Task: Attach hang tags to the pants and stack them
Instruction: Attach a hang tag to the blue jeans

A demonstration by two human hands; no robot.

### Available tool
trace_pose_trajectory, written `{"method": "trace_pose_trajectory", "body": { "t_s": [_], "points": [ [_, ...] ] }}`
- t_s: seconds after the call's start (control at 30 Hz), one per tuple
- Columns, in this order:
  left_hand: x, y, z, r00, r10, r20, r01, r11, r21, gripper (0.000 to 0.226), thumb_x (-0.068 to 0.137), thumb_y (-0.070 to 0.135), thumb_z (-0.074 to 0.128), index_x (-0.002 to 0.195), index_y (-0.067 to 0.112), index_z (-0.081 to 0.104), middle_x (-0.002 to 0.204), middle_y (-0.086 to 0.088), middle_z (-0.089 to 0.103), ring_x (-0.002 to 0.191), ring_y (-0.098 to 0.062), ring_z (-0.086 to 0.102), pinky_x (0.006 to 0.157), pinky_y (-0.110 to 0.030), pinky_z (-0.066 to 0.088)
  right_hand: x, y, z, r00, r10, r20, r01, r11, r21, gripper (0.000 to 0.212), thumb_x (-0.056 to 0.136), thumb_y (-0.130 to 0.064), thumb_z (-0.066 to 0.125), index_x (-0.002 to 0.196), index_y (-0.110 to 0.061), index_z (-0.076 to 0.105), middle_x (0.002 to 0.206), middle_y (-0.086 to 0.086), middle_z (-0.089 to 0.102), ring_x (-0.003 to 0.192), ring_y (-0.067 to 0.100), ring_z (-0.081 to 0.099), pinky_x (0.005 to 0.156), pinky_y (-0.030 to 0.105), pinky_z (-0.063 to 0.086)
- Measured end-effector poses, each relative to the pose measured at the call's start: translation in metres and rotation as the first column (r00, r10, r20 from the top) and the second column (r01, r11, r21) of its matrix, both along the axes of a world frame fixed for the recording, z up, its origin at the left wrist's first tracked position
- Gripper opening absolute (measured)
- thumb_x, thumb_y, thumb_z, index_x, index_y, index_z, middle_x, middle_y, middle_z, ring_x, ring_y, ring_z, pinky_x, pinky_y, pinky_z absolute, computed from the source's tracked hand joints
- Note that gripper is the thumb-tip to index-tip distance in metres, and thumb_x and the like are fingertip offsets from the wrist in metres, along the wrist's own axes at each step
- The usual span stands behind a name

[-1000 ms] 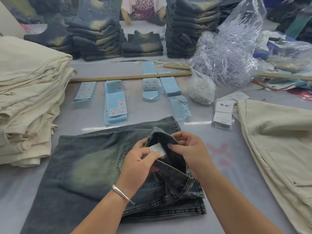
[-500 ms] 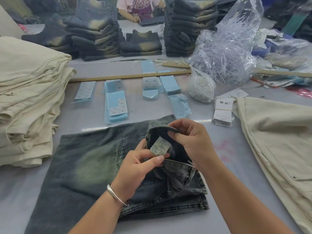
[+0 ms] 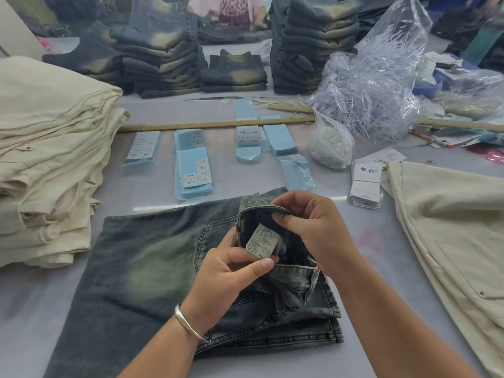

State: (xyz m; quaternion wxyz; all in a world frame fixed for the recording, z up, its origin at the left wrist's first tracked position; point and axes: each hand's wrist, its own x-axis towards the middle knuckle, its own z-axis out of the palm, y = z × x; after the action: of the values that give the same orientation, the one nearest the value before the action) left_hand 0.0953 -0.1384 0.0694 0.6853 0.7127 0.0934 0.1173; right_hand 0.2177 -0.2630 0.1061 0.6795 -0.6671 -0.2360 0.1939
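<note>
A folded pair of dark washed jeans (image 3: 141, 268) lies on the grey table in front of me. Its waistband (image 3: 261, 205) is turned up and open. My right hand (image 3: 313, 230) grips the raised waistband from the right, thumb pressed inside. My left hand (image 3: 231, 271), with a silver bangle on the wrist, pinches the lower edge of the white care label (image 3: 262, 242) sewn inside; the label reads XL. A small pile of white hang tags (image 3: 365, 184) lies to the right of the jeans.
Cream pants are stacked at the left (image 3: 51, 159) and another cream pair lies at the right (image 3: 450, 227). Blue sticker sheets (image 3: 193, 170) lie in rows beyond the jeans, before a wooden ruler (image 3: 218, 124). Plastic bags of fasteners (image 3: 365, 94) and jeans stacks (image 3: 163, 50) stand behind.
Both hands have lifted the waistband higher and turned it toward me. The label, first half covered by my fingers, now faces up and is readable.
</note>
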Motion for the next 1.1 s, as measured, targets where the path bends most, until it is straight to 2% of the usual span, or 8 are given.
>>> {"method": "trace_pose_trajectory", "body": {
  "t_s": [0.3, 0.4, 0.67, 0.8, 0.87, 0.97, 1.03, 1.1],
  "points": [
    [0.006, 0.003, -0.010, 0.999, 0.006, -0.033, -0.003, 0.996, 0.086, 0.021, 0.076, 0.038, 0.077, 0.064, 0.020, 0.076, 0.110, 0.007, 0.065, 0.110, 0.007, 0.056, 0.089, -0.008, 0.042, 0.009, -0.004, -0.024, 0.981, -0.112, 0.160, 0.142, 0.971, -0.190, 0.025, 0.086, 0.004, 0.062, 0.092, -0.019, 0.069, 0.085, -0.002, 0.074, 0.082, 0.015, 0.070, 0.075, 0.031, 0.056],
    [0.007, 0.011, -0.016, 0.998, 0.052, -0.027, -0.049, 0.994, 0.098, 0.024, 0.085, 0.032, 0.069, 0.064, 0.020, 0.073, 0.121, 0.011, 0.060, 0.108, -0.003, 0.061, 0.085, -0.019, 0.050, 0.023, -0.012, -0.057, 0.878, -0.079, 0.471, 0.398, 0.665, -0.632, 0.040, 0.085, -0.001, 0.052, 0.117, -0.025, 0.058, 0.108, -0.002, 0.064, 0.101, 0.021, 0.058, 0.084, 0.037, 0.048],
    [0.012, 0.064, -0.036, 0.959, 0.240, -0.152, -0.212, 0.961, 0.175, 0.028, 0.092, 0.011, 0.063, 0.067, 0.020, 0.073, 0.114, 0.010, 0.061, 0.104, -0.006, 0.061, 0.078, -0.026, 0.054, 0.033, -0.011, -0.115, 0.928, -0.255, 0.273, 0.374, 0.612, -0.697, 0.032, 0.089, -0.012, 0.064, 0.119, -0.020, 0.056, 0.120, 0.001, 0.059, 0.110, 0.020, 0.056, 0.089, 0.032, 0.045],
    [0.023, 0.092, -0.048, 0.930, 0.306, -0.204, -0.267, 0.943, 0.199, 0.026, 0.092, 0.011, 0.062, 0.068, 0.015, 0.073, 0.112, 0.008, 0.061, 0.093, -0.013, 0.063, 0.079, -0.031, 0.054, 0.048, -0.002, -0.102, 0.805, -0.375, -0.460, 0.284, 0.924, -0.256, 0.031, 0.082, 0.016, 0.054, 0.096, -0.010, 0.062, 0.092, 0.017, 0.071, 0.074, 0.027, 0.069, 0.059, 0.035, 0.057],
    [0.033, 0.105, -0.056, 0.915, 0.325, -0.237, -0.270, 0.933, 0.238, 0.025, 0.092, 0.011, 0.062, 0.069, 0.014, 0.073, 0.110, 0.006, 0.062, 0.091, -0.013, 0.062, 0.085, -0.039, 0.053, 0.054, 0.001, -0.096, 0.779, -0.271, -0.565, 0.245, 0.962, -0.124, 0.034, 0.079, 0.019, 0.049, 0.093, -0.009, 0.063, 0.089, 0.017, 0.072, 0.070, 0.028, 0.069, 0.056, 0.033, 0.058],
    [0.051, 0.121, -0.069, 0.901, 0.333, -0.277, -0.238, 0.915, 0.326, 0.023, 0.092, 0.012, 0.062, 0.071, 0.017, 0.071, 0.101, 0.008, 0.065, 0.087, -0.008, 0.060, 0.082, -0.034, 0.052, 0.055, -0.003, -0.105, 0.921, -0.366, 0.137, 0.369, 0.700, -0.611, 0.031, 0.074, 0.013, 0.056, 0.088, -0.014, 0.062, 0.095, 0.009, 0.067, 0.079, 0.025, 0.062, 0.063, 0.025, 0.049],
    [0.066, 0.129, -0.075, 0.904, 0.311, -0.293, -0.179, 0.898, 0.401, 0.019, 0.092, 0.017, 0.063, 0.075, 0.022, 0.069, 0.090, 0.010, 0.066, 0.081, 0.000, 0.058, 0.074, -0.015, 0.046, 0.053, -0.005, -0.113, 0.790, -0.203, 0.579, 0.605, 0.417, -0.678, 0.032, 0.066, 0.009, 0.066, 0.089, -0.013, 0.065, 0.100, 0.008, 0.058, 0.092, 0.030, 0.053, 0.075, 0.034, 0.046],
    [0.086, 0.132, -0.079, 0.913, 0.275, -0.300, -0.117, 0.883, 0.455, 0.014, 0.091, 0.020, 0.063, 0.078, 0.025, 0.066, 0.083, 0.011, 0.066, 0.079, 0.002, 0.057, 0.069, -0.009, 0.040, 0.048, -0.001, -0.122, 0.708, -0.182, 0.683, 0.668, 0.485, -0.564, 0.032, 0.060, 0.012, 0.072, 0.084, -0.009, 0.067, 0.096, 0.008, 0.056, 0.090, 0.029, 0.051, 0.075, 0.038, 0.046]
  ]
}}
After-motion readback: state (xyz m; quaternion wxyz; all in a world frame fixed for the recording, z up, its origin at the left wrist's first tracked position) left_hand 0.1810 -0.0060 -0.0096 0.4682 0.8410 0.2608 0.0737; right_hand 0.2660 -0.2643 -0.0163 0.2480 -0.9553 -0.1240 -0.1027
